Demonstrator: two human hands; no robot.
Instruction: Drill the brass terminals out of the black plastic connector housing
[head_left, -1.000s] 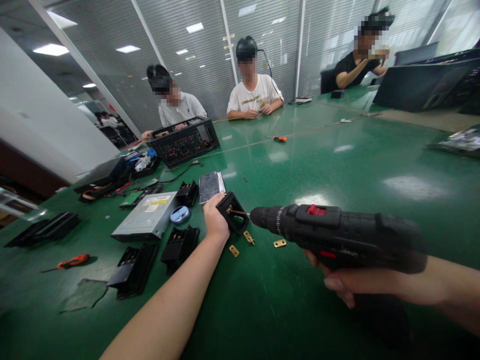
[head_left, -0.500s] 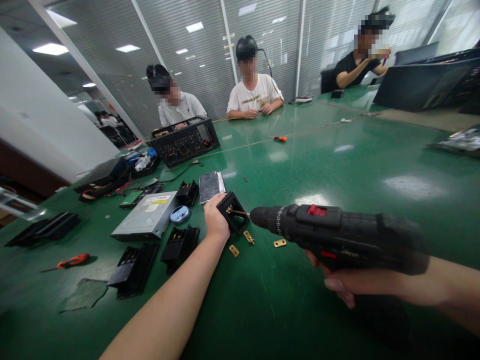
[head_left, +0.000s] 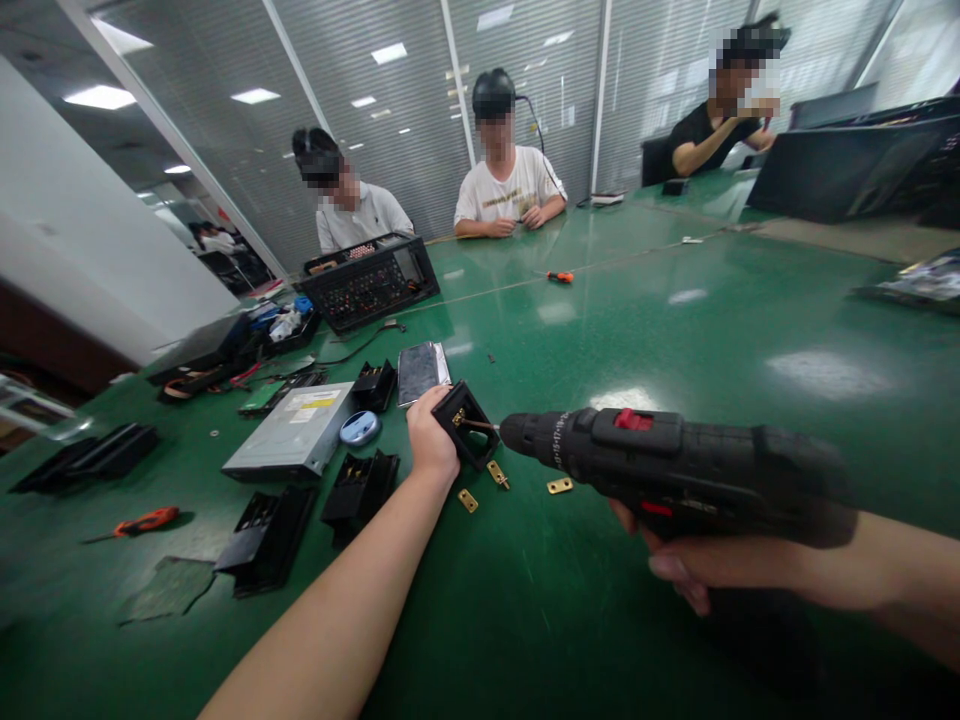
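Left hand (head_left: 431,437) grips the black housing (head_left: 474,408), frame centre. Right hand (head_left: 686,562) wraps the drill (head_left: 600,442), centre right; its bit (head_left: 480,427) reaches inside toward a brass piece (head_left: 459,419), seating unclear. Risks, my judgement: torque could twist the housing from my one-handed hold; a misaligned bit could slip and nick my left hand.

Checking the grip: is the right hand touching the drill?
Touching. The head view shows the right hand wrapped around the drill below its body.
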